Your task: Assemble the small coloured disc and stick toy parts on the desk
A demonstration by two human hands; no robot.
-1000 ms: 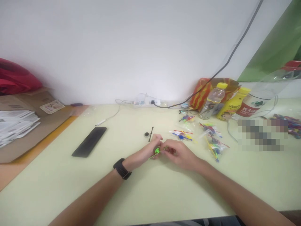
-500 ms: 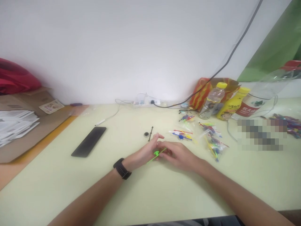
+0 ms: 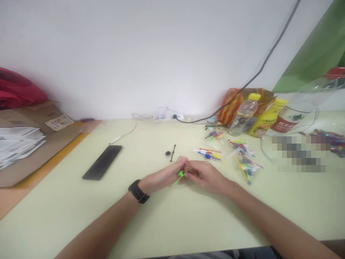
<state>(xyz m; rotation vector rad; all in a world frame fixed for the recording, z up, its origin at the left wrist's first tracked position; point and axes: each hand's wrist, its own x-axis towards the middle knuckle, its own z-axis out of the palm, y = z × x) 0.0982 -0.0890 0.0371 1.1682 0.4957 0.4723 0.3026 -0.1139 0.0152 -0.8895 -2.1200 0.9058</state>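
Note:
A bright green plastic arrow spinner (image 3: 180, 174), a thin arrow with a small round piece at its middle, is between my two hands. My right hand (image 3: 206, 176) pinches the arrow toward its upper end. My left hand (image 3: 168, 174) has its fingers curled around the green piece and meeting the right fingertips; part of the spinner is hidden there. Just beyond the hands lie a black arrow (image 3: 173, 153) and a small black disc (image 3: 168, 153), apart from each other. To the right is a clear packet of coloured arrow spinners (image 3: 208, 155).
More packets (image 3: 245, 165) lie right of the hands. Behind them stand a clear bottle (image 3: 243, 117), a yellow bottle (image 3: 266, 120) and a large jug (image 3: 292, 120). A phone (image 3: 102, 162) lies left. Against the wall is a power strip (image 3: 167, 116); cardboard (image 3: 35, 144) is far left.
My left fingers, stretched out before, have curled in toward the right fingertips. The green spinner has shifted and tilted slightly between the hands. The black pieces have stayed put.

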